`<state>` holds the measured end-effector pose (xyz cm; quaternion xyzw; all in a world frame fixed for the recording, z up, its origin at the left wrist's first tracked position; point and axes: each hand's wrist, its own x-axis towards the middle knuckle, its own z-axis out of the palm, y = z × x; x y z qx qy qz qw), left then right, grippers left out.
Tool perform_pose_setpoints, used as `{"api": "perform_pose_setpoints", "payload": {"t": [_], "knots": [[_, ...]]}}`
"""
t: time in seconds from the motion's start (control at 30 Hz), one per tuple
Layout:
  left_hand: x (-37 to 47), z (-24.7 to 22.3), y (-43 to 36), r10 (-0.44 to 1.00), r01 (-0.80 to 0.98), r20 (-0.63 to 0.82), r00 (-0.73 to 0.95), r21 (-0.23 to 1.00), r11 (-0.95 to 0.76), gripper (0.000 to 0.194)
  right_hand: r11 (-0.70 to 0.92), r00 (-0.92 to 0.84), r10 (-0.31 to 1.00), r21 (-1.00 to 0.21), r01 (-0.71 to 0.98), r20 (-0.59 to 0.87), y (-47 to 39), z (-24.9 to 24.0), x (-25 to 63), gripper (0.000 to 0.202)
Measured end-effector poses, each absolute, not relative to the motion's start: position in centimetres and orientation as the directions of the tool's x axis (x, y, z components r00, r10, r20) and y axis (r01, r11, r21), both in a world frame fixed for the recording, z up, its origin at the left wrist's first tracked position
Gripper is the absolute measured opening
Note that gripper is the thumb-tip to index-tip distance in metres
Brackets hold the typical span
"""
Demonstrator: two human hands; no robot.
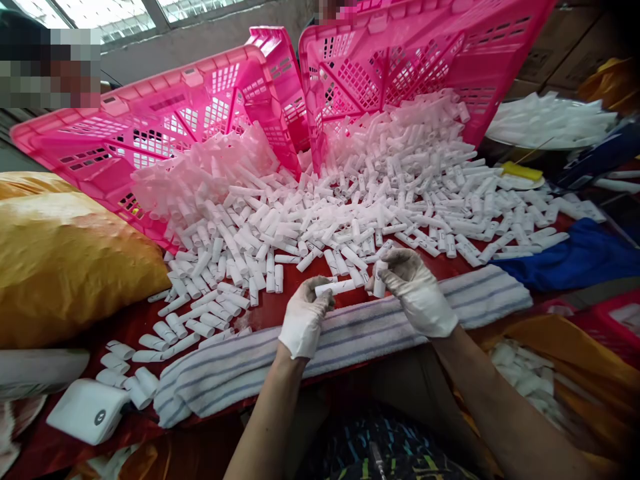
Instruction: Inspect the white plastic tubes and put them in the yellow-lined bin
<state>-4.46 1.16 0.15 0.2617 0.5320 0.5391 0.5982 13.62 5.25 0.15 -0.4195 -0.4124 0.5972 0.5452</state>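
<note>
My left hand point(306, 319), in a white glove, is closed on a slim white tube point(336, 288) that points to the right, lying nearly level. My gloved right hand point(413, 290) pinches a short white tube point(380, 280), held roughly upright between thumb and fingers. Both hands are above the front edge of the red table point(295, 290), over a rolled striped towel point(240, 367). Just beyond them spreads a large heap of similar white tubes point(350, 223), many with thin dark marks. My fingertips are partly hidden behind the gloves.
Two pink crates point(200, 75) lie tipped behind the heap. A yellow sack point(65, 260) bulges at left, near a white box-shaped device point(89, 410). At right are a blue cloth point(575, 257), a yellow block point(521, 171) and a bowl piled with white pieces point(550, 123).
</note>
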Motion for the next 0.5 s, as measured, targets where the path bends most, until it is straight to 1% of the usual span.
{"api": "perform_pose_setpoints", "payload": {"t": [0.1, 0.17, 0.2, 0.3, 0.43, 0.5], "knots": [[-3.1, 1.0, 0.6, 0.905, -0.549, -0.42, -0.069, 0.773, 0.317, 0.045, -0.043, 0.033, 0.998, -0.919, -0.393, -0.06, 5.3, 1.2, 12.8, 0.042], [-2.6, 1.1, 0.3, 0.903, -0.607, -0.425, -0.053, 0.732, 0.309, 0.046, -0.029, 0.053, 0.997, -0.918, -0.395, -0.054, 5.3, 1.3, 12.5, 0.041], [-2.5, 1.0, 0.2, 0.905, -0.61, -0.42, -0.067, 0.735, 0.296, 0.046, -0.032, 0.05, 0.997, -0.919, -0.394, -0.056, 5.3, 1.3, 12.5, 0.041], [-2.8, 0.5, 0.1, 0.921, -0.528, -0.368, -0.126, 0.811, 0.252, 0.041, -0.077, -0.008, 0.997, -0.932, -0.354, -0.079, 5.1, 1.5, 13.1, 0.039], [-2.8, 0.4, -0.1, 0.961, -0.362, -0.252, -0.11, 0.911, 0.198, 0.037, -0.058, -0.201, 0.979, -0.994, -0.088, -0.039, 4.9, 2.5, 13.9, 0.03], [-2.0, 0.6, -0.4, 0.97, -0.281, -0.219, -0.102, 0.942, 0.183, 0.036, -0.041, -0.277, 0.96, -0.999, -0.002, -0.039, 4.9, 2.8, 13.6, 0.03]]}}
